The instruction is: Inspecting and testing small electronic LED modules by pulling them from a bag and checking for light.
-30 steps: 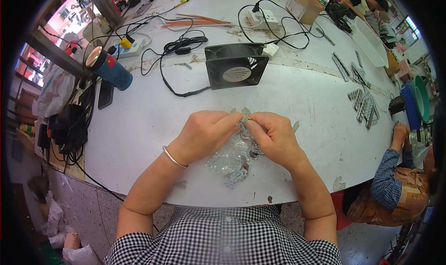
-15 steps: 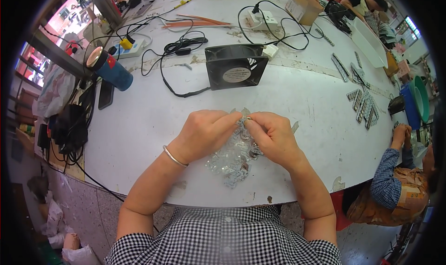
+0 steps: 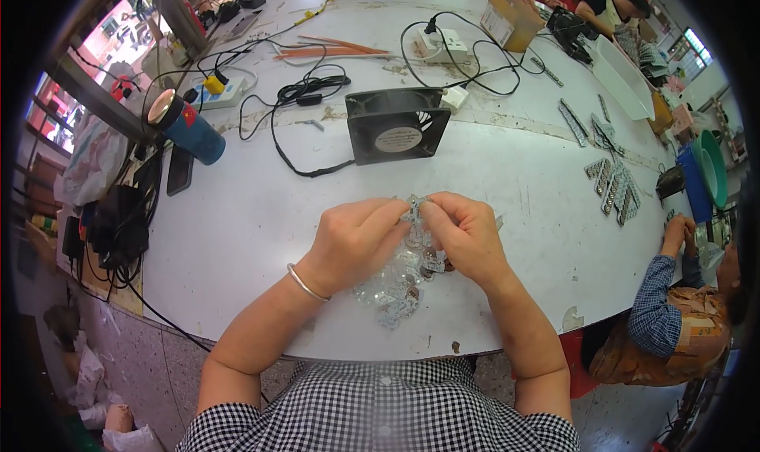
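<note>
My left hand (image 3: 352,237) and my right hand (image 3: 471,238) meet above the table, thumbs and fingers pinched together. Between their fingertips is a small, flat, greyish-white piece (image 3: 415,208); its exact kind is too small to make out. Under and just in front of the hands lies a loose heap of similar pale pieces (image 3: 396,294), some clear, some with brownish parts, partly hidden by my fingers. Beyond the hands, a black square fan (image 3: 396,131) stands upright on the table, with a cable trailing from its left side.
To the left stand a blue tumbler (image 3: 190,127) and a dark phone (image 3: 180,171). Power strips (image 3: 442,47) and tangled black cords (image 3: 309,88) lie farther back. Metallic strips (image 3: 617,187) are piled at right, near a white tray (image 3: 621,80). A co-worker (image 3: 685,317) sits at right.
The view has shifted slightly, so the fan and table sit a little lower. My fingertips have changed position a little, and more of the pinched piece shows between them.
</note>
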{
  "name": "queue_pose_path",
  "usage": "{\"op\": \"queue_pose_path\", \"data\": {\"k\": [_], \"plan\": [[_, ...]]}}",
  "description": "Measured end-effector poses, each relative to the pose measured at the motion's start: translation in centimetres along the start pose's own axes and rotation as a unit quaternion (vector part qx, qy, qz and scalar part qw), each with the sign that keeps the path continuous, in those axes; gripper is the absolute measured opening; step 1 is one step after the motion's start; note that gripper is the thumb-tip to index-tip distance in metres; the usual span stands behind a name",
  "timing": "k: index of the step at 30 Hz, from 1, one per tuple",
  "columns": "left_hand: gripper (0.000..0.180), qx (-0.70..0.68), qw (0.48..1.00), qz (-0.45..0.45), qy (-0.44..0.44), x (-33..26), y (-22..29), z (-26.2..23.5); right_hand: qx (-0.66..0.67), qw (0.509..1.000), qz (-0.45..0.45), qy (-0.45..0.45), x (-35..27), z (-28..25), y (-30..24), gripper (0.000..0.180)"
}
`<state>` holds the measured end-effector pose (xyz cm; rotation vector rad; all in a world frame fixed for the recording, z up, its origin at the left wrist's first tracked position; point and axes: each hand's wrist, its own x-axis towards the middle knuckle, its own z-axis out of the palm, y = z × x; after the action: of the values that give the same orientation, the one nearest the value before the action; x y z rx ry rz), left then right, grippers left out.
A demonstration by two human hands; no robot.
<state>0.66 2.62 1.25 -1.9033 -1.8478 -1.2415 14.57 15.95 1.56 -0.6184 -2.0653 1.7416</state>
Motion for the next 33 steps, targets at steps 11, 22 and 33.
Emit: {"op": "queue_pose_path", "data": {"k": [11,22,33], "plan": [[0.022,0.031,0.999,0.007,-0.009,-0.3,0.4,-0.2,0.043,0.999,0.030,-0.011,-0.2,0.0,-0.4,0.021],[0.025,-0.136,0.967,-0.190,-0.104,-1.2,-0.5,0.0,-0.065,0.995,-0.069,0.030,0.0,-2.8,-0.3,0.016],[0.064,-0.251,0.924,-0.239,-0.165,-0.1,-0.3,-0.8,-0.126,0.979,-0.147,-0.061,-0.5,0.6,0.1,0.014]]}}
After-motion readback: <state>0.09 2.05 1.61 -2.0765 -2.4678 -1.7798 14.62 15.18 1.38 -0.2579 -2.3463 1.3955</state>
